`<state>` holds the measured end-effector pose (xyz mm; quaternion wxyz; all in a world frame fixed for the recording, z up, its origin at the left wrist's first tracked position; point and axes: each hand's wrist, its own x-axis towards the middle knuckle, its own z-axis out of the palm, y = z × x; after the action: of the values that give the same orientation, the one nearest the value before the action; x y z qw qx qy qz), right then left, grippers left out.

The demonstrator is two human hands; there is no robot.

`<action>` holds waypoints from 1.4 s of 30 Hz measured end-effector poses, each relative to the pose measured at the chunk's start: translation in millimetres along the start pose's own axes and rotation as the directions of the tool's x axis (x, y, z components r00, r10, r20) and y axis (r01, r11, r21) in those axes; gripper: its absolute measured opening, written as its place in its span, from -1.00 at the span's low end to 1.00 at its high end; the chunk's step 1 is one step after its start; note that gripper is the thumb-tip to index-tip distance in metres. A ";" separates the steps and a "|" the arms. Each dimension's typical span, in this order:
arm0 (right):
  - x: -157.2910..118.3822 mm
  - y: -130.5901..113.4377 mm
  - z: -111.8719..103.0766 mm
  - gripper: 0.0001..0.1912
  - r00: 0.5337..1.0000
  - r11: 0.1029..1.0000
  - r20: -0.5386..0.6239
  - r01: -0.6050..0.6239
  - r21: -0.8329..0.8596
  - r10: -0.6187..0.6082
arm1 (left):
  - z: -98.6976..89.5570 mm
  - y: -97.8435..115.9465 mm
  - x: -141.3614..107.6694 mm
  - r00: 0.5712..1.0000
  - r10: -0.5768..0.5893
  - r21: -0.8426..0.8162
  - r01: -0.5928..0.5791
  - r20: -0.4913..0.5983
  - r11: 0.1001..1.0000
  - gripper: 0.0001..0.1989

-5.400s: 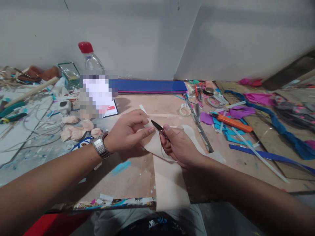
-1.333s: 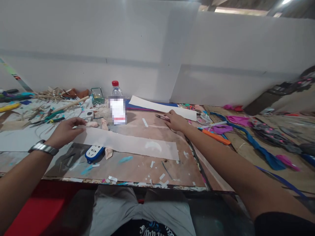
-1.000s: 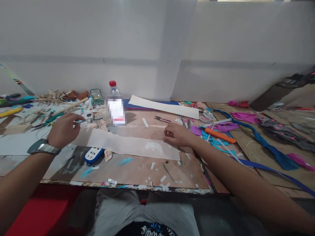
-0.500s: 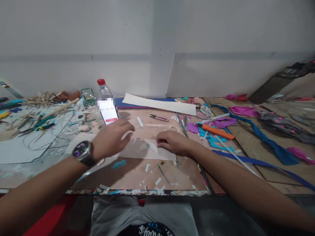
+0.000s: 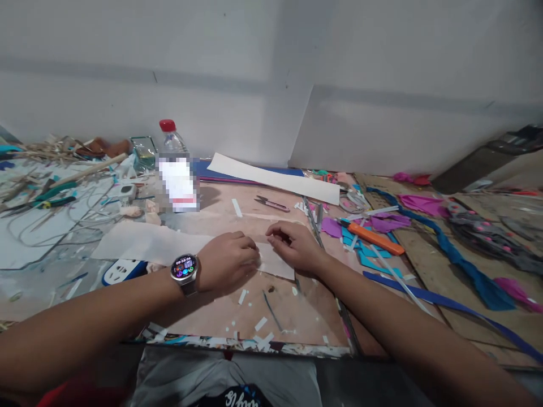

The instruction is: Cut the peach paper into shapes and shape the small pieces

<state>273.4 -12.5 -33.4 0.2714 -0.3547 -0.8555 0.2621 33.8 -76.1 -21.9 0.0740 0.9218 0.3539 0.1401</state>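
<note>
A long strip of cream paper (image 5: 144, 240) lies across the table in front of me. My left hand (image 5: 231, 260), with a watch on its wrist, rests on the strip near its right part, its fingers bent and pressed together; whatever is under the fingertips is hidden. Just to the right, my right hand (image 5: 292, 246) lies at the strip's right end with its fingers curled. What its fingertips hold, if anything, is too small to make out. A gap separates the two hands.
Behind the hands lie small snips (image 5: 271, 204) and another cream strip (image 5: 275, 180). A lit phone (image 5: 178, 181) leans by a red-capped bottle (image 5: 168, 126). An orange cutter (image 5: 375, 237) lies right among scraps. A blue-edged power strip (image 5: 123, 271) is beside my left forearm.
My left hand has come down and right onto the paper strip, close to my right hand. More of the strip's left part shows. The view has tilted slightly.
</note>
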 end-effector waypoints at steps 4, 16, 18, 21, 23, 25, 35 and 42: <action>-0.3 -0.7 -4.3 -0.71 0.999 0.998 -0.031 -0.033 0.050 0.035 | -2.1 -9.4 0.3 1.000 -0.028 0.038 0.029 -0.013 0.999 -0.76; 1.2 -0.9 -2.2 -0.66 0.967 0.949 -0.022 -0.252 -0.192 0.252 | -17.2 -14.3 -1.4 0.963 -0.256 0.179 0.267 -0.081 0.947 -0.79; 0.0 -0.8 0.0 -0.72 0.960 0.952 -0.041 -0.279 -0.130 0.276 | -17.6 -13.7 -1.5 0.962 -0.264 0.175 0.274 -0.075 0.946 -0.78; -2.5 -0.5 3.6 -0.77 0.964 0.962 -0.044 -0.265 -0.061 0.262 | -14.6 -11.4 -2.7 0.969 -0.241 0.124 0.247 -0.061 0.961 -0.77; -3.6 -0.5 5.3 -0.77 0.969 0.968 -0.032 -0.248 -0.042 0.246 | -8.9 -8.7 -4.5 0.980 -0.188 0.039 0.191 -0.065 0.981 -0.73; -4.0 -0.5 5.7 -0.76 0.972 0.972 -0.026 -0.234 -0.034 0.233 | -0.6 -5.9 -6.5 0.990 -0.120 -0.047 0.117 -0.078 0.992 -0.56; -3.0 -2.6 -0.1 -0.78 0.960 0.949 -0.027 -0.280 -0.142 0.279 | 19.5 -1.0 -10.5 0.998 -0.012 -0.065 0.016 0.061 0.998 -0.24; -2.2 -4.2 -1.7 -0.81 0.932 0.920 -0.043 -0.363 -0.146 0.361 | 19.3 -1.3 -9.3 0.998 -0.012 -0.057 0.015 0.066 0.998 -0.26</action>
<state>273.9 -16.2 -30.1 0.1972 -0.5284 -0.7904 0.2391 32.4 -82.1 -42.4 0.1127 0.9210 0.3533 0.1195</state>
